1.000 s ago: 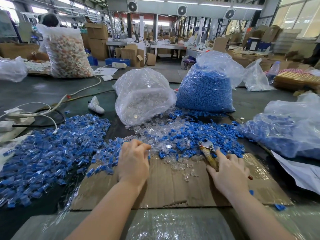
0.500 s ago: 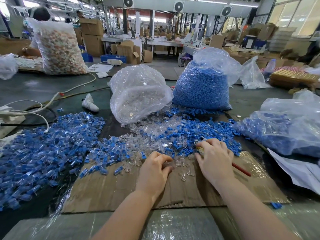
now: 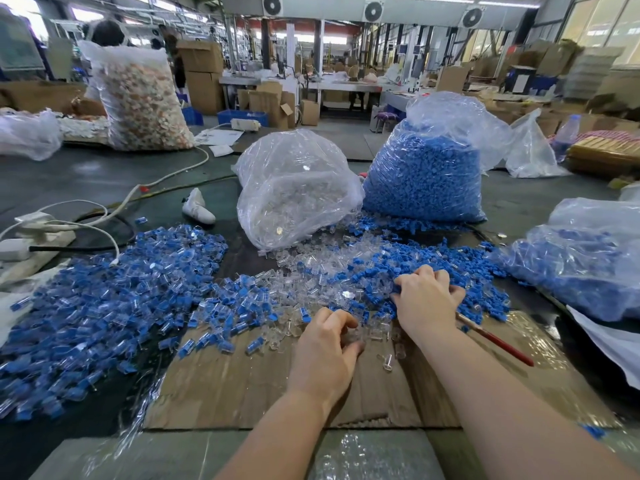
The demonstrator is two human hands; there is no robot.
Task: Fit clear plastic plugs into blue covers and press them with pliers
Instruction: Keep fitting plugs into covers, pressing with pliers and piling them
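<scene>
Two hands: both low in the head view, over a flat brown corrugated cardboard sheet (image 3: 263, 386) lying on the dark tabletop (image 3: 86, 181).
Left hand (image 3: 325, 355): at about 6 o'clock, fingers curled down onto loose clear plastic plugs (image 3: 311, 268) at the near edge of the heap; whether it pinches one I cannot tell.
Right hand (image 3: 427, 299): at about 4 o'clock from the centre, fingers curled into the loose small blue plastic covers (image 3: 464, 268); what it holds I cannot tell.
Pliers: a red-handled pair of pliers (image 3: 498, 342) runs out from under the right hand toward 4 o'clock, its handle lying on the cardboard; the head is hidden by the hand.
Mixed heap: plugs and covers mingle just beyond both hands, at 12 o'clock from the left hand.
Fitted pieces: a wide spread of blue-and-clear assembled pieces (image 3: 104, 306) lies at 9 o'clock.
Plug supply: a clear plastic bag of clear plugs (image 3: 294, 188) stands at 12 o'clock, beyond the heap.
Cover supply: a taller clear bag packed with blue covers (image 3: 426, 174) stands just beside it at 1 o'clock.
Third bag: a clear bag of blue parts (image 3: 585, 265) lies at 3 o'clock.
Cables: white cables (image 3: 104, 233) trail at 10 o'clock.
</scene>
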